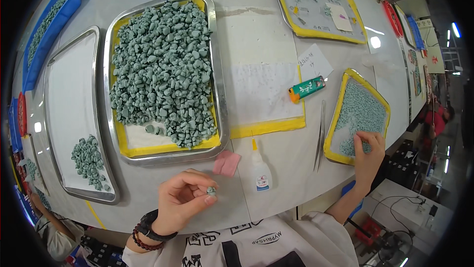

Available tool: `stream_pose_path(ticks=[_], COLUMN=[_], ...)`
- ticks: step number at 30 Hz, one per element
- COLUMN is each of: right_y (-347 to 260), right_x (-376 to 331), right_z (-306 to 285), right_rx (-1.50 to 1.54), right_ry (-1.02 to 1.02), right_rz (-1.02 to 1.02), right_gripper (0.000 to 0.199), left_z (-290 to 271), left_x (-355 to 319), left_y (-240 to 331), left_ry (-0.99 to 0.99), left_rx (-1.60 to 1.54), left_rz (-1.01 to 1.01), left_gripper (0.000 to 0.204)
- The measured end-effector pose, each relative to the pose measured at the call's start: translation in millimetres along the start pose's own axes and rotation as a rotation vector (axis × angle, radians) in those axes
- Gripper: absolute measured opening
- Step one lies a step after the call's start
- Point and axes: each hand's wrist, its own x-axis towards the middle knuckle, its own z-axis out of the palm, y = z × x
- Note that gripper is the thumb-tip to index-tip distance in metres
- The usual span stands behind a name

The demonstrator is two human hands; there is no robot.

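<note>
My left hand (182, 200), with a dark watch and beads at its wrist, pinches a small grey-green piece (211, 190) between thumb and forefinger above the table's near edge. My right hand (371, 158) reaches into a small yellow-edged tray (330, 149) at the right. Its thumb and fingers come together among many tiny green pieces (364, 109); whatever they pinch is hidden. Beside this tray lie metal tweezers (320, 136). Between my hands a white glue bottle with a yellow nozzle (260, 170) lies near a folded pink cloth (227, 163).
A metal tray (222, 94) heaped with green pieces (163, 64) stands left of centre. Farther left are another metal tray (69, 109) and a blue bin (74, 0). A green lighter (307, 89) lies by a paper slip (316, 62). Another yellow-edged tray (326, 35) sits at the back. Other people are at both sides.
</note>
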Motion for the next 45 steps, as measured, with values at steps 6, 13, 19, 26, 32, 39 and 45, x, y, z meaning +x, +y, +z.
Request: stream_pose_path(ticks=[6, 13, 19, 26, 32, 39, 45], right_y=[-3.6, -107.8, -162.8, -176.3, -176.2, -172.2, -178.4], right_x=[1.2, -29.5, -38.0, -38.4, -51.0, -60.8, -63.4], right_z=[6.8, -9.1, 18.2, 21.1, 36.1, 32.6, 31.2], right_rx=[-0.182, 0.626, 0.663, 0.612, 0.747, 0.99, 0.919], right_ry=[-0.024, -0.113, -0.294, -0.328, -0.347, -0.471, -0.465], right_rz=[-0.135, -0.391, -0.679, -0.741, -0.738, -0.57, -0.527], right_gripper=[0.01, 0.019, 0.024, 0.023, 0.019, 0.012, 0.013], left_z=[-9.1, 0.1, 3.1, -2.1, -7.1, -1.6, 0.7], left_x=[-3.9, -2.7, -2.7, -5.5, -4.6, -5.6, -8.5], left_y=[-0.9, 5.9, 5.3, 7.0, 10.7, 10.4, 5.9], left_ry=[-0.103, -0.248, -0.324, -0.374, -0.446, -0.237, -0.191], left_rx=[-0.01, 0.181, 0.292, 0.388, 0.394, 0.271, 0.206], left_rz=[0.031, -0.122, -0.051, 0.069, 0.087, 0.133, 0.201], left_gripper=[0.025, 0.032, 0.039, 0.037, 0.033, 0.03, 0.029])
